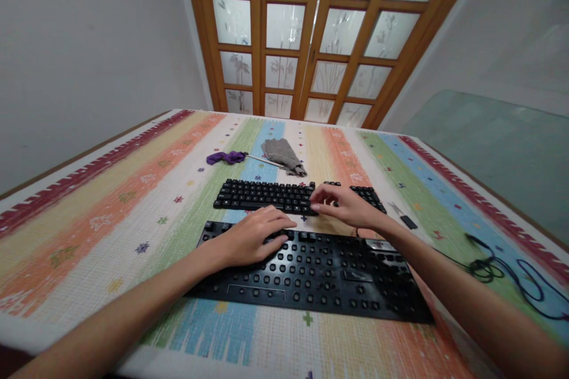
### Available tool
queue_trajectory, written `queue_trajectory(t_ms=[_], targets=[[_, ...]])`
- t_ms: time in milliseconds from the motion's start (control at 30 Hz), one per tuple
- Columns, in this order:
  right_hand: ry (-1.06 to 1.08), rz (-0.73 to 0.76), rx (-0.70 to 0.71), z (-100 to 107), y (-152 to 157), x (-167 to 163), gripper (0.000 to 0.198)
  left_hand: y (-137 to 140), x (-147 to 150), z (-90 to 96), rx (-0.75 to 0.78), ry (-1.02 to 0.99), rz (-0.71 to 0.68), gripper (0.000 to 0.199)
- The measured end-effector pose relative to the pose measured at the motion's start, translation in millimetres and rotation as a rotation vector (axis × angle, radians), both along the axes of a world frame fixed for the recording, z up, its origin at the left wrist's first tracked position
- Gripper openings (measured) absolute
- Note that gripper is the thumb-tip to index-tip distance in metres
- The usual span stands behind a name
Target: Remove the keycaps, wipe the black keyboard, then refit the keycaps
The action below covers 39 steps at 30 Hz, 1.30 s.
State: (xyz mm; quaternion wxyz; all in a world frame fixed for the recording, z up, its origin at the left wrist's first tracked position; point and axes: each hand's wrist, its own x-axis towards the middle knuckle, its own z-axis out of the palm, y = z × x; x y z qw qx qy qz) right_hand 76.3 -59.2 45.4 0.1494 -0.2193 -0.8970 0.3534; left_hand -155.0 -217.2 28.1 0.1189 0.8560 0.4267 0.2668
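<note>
A black keyboard base lies in front of me, most of its key stems bare, with a few keycaps on its far row. My left hand rests flat over its far left part, fingers stretched to the right. Behind the base, loose black keycaps are laid out in keyboard order. My right hand is over the right part of this layout. Its thumb and forefinger are curled around a keycap at the end of a row, and the hand partly hides the keycaps behind it.
Beyond the keycaps lie a grey cloth, a thin stick and a purple cloth. A small black item and a coiled black cable are at the right. A striped tablecloth covers the table.
</note>
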Motion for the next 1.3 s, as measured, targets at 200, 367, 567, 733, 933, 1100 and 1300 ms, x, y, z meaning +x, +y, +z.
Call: queue_trajectory(t_ms=[200, 367, 567, 733, 933, 1100, 1300], targets=[[-0.043, 0.036, -0.109, -6, -31, 21, 0.02, 7, 12, 0.9, 0.021, 0.039, -0.048, 0.027], [-0.029, -0.02, -0.122, -12, -37, 29, 0.019, 17, 23, 2.3, 0.058, 0.068, -0.096, 0.028], [-0.019, -0.051, -0.061, -12, -40, 32, 0.017, 24, 33, 1.0, 0.071, 0.117, -0.124, 0.029], [-0.033, -0.034, 0.068, -9, -49, 30, 0.013, 27, 39, -4.0, 0.059, 0.133, -0.104, 0.027], [-0.044, -0.003, 0.268, -12, -55, 28, 0.008, 30, 45, -6.9, 0.066, 0.133, -0.074, 0.022], [-0.028, 0.021, 0.362, -16, -60, 29, 0.009, 32, 49, -12.6, 0.094, 0.117, -0.046, 0.018], [-0.06, 0.007, 0.245, -12, -59, 29, 0.011, 35, 53, -14.8, 0.094, 0.089, -0.013, 0.011]])
